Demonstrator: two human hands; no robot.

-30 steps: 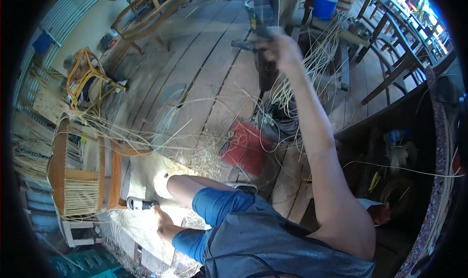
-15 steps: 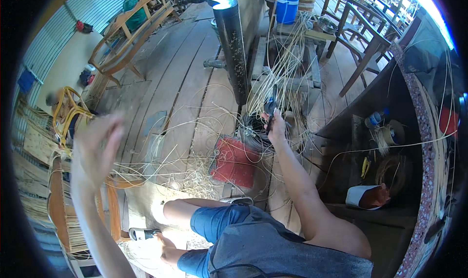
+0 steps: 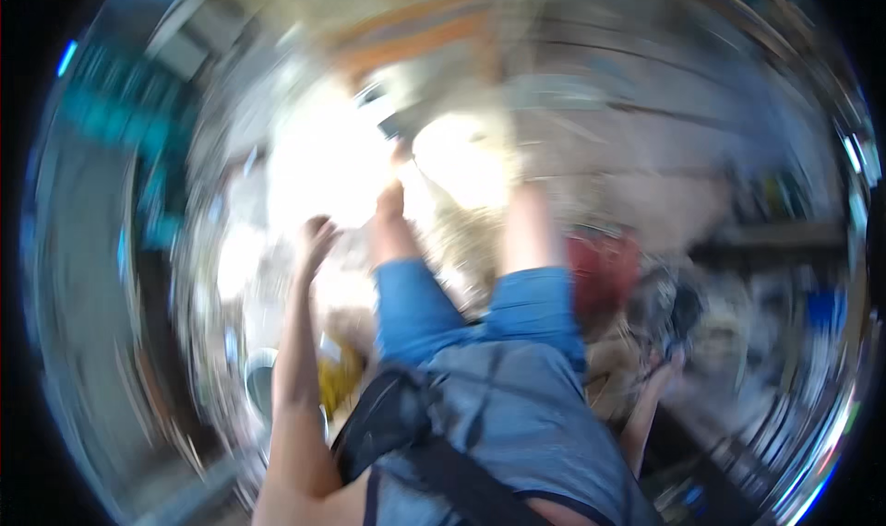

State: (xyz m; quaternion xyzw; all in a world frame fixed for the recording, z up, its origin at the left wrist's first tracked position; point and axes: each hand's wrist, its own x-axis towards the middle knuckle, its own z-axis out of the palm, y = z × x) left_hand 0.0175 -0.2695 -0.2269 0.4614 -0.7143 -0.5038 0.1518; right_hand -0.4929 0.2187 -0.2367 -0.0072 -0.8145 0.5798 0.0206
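Motion smears the whole picture. My left hand (image 3: 318,237) is raised on the left, beside a bright patch of floor; I cannot make out its fingers or anything in them. Low on the right, my right hand (image 3: 664,369) is closed round a dark hand tool (image 3: 672,346), whose kind is too blurred to tell. Just beyond that hand lies a dark coil or bundle (image 3: 678,309). A red block-like thing (image 3: 600,268) stands between it and my right leg. Pale strands (image 3: 461,240) lie heaped on the floor between my legs.
An orange-brown wooden frame (image 3: 415,32) crosses the far side. A pale round container (image 3: 261,378) and a yellow thing (image 3: 339,374) are beside my left forearm. At the right are a dark ledge (image 3: 771,240) and a blue container (image 3: 824,311).
My view has swung sharply left and down, so the red block and the wooden frame sit elsewhere in it. The right hand now appears farther right and lower, with the dark tool.
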